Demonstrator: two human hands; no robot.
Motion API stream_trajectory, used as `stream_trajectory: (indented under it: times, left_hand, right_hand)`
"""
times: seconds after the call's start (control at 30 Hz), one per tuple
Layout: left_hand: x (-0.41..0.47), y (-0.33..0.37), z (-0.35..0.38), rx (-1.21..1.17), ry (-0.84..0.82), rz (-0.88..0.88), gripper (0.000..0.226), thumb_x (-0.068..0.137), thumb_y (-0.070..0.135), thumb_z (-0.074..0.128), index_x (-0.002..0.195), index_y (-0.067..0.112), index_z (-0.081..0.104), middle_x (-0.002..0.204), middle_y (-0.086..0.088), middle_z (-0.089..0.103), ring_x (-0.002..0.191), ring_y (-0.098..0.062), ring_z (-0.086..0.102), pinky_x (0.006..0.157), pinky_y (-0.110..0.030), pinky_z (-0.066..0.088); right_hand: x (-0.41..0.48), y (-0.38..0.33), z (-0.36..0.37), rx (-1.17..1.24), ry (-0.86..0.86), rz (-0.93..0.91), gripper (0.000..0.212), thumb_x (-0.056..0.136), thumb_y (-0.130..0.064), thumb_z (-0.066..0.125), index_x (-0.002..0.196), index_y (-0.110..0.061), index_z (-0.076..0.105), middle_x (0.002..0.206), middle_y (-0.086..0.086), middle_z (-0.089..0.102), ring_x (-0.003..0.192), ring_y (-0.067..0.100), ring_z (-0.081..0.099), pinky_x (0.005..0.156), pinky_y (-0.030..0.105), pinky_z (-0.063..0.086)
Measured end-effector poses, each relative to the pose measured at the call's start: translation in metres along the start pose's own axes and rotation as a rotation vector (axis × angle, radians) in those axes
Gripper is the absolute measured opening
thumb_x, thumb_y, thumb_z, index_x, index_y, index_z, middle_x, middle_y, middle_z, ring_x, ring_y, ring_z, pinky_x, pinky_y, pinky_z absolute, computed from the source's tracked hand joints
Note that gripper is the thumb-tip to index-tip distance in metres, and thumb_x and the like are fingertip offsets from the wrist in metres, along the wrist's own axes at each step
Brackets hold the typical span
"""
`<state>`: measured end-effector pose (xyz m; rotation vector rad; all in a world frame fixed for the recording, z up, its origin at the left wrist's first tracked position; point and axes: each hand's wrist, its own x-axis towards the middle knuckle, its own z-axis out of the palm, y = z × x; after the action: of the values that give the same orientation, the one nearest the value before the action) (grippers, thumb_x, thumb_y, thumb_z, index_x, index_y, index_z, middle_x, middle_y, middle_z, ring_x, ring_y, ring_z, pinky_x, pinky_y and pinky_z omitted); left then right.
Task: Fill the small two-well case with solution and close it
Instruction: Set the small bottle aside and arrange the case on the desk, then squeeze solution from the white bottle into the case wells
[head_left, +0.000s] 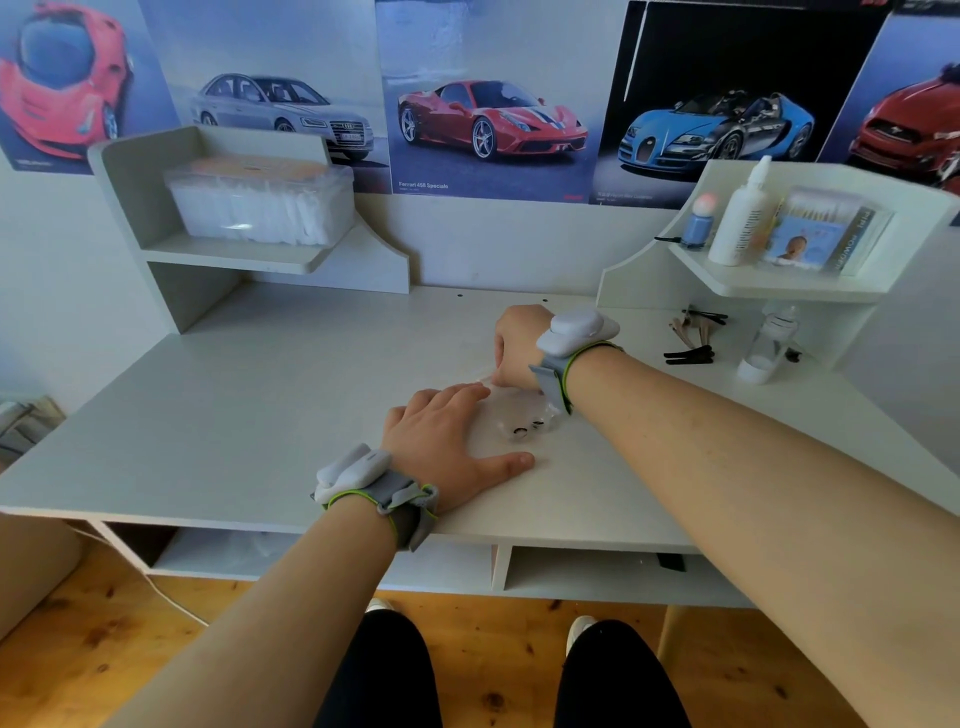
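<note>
A small clear plastic pouch (519, 423) lies on the white desk (260, 415), with a pale see-through item with black marks inside it. My left hand (447, 447) lies flat, fingertips pressing on the pouch's left side and thumb spread out on the desk. My right hand (519, 348) is curled over the pouch's far edge, its fingers pinching the plastic there; the fingertips are hidden. A white squeeze bottle (737, 218) stands on the right shelf.
A clear bottle (769, 343) with a white base stands under the right shelf (779, 286), beside black hair clips (688, 356). A small blue bottle (696, 228) and a cotton-swab box (826, 234) share that shelf. A plastic box (260, 202) sits on the left shelf.
</note>
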<state>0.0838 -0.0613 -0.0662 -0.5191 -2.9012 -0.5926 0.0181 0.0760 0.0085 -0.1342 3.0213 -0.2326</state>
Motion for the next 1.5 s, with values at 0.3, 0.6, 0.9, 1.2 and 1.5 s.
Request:
stream_trajectory:
  times: [0.3, 0.6, 0.9, 1.2, 1.5]
  left_hand:
    - [0.000, 0.001, -0.002, -0.007, -0.003, -0.007, 0.090, 0.059, 0.089, 0.040, 0.136, 0.041, 0.034, 0.144, 0.021, 0.037, 0.132, -0.011, 0.030, 0.100, -0.031, 0.022]
    - [-0.001, 0.004, -0.006, -0.032, -0.025, -0.017, 0.087, 0.062, 0.086, 0.045, 0.135, 0.041, 0.033, 0.151, 0.023, 0.024, 0.136, -0.011, 0.026, 0.106, -0.033, 0.020]
    - [-0.003, 0.004, -0.009, -0.148, 0.036, -0.036, 0.057, 0.072, 0.075, 0.049, 0.120, 0.045, 0.041, 0.140, 0.019, 0.035, 0.128, -0.013, 0.035, 0.098, -0.030, 0.025]
    - [-0.001, -0.005, -0.007, -0.233, 0.017, -0.015, 0.037, 0.072, 0.077, 0.042, 0.101, 0.053, 0.049, 0.132, 0.026, 0.040, 0.122, -0.009, 0.037, 0.096, -0.030, 0.025]
    - [-0.001, -0.006, -0.006, -0.217, 0.019, -0.013, 0.029, 0.080, 0.069, 0.045, 0.098, 0.050, 0.055, 0.129, 0.026, 0.044, 0.119, -0.008, 0.037, 0.094, -0.029, 0.024]
  right_hand:
    - [-0.005, 0.000, -0.002, 0.008, 0.070, 0.013, 0.031, 0.076, -0.020, 0.069, 0.102, -0.004, 0.067, 0.105, 0.015, 0.068, 0.100, 0.033, 0.063, 0.080, 0.037, 0.050]
    - [-0.010, 0.039, -0.050, 0.082, 0.441, -0.069, 0.021, 0.080, -0.016, 0.053, 0.095, -0.014, 0.068, 0.105, 0.007, 0.067, 0.098, 0.027, 0.060, 0.081, 0.026, 0.045]
    - [-0.018, 0.140, -0.120, -0.170, 0.920, 0.256, 0.055, 0.078, -0.030, 0.059, 0.126, -0.009, 0.039, 0.129, 0.021, 0.042, 0.118, 0.040, 0.038, 0.093, 0.049, 0.038]
    - [0.015, 0.192, -0.105, 0.061, 0.892, 0.560, 0.067, 0.075, -0.054, 0.059, 0.116, -0.005, 0.041, 0.117, 0.022, 0.055, 0.112, 0.040, 0.044, 0.091, 0.051, 0.037]
    - [0.030, 0.207, -0.101, 0.060, 0.875, 0.632, 0.057, 0.079, -0.045, 0.055, 0.115, -0.004, 0.040, 0.112, 0.025, 0.056, 0.112, 0.041, 0.045, 0.094, 0.053, 0.035]
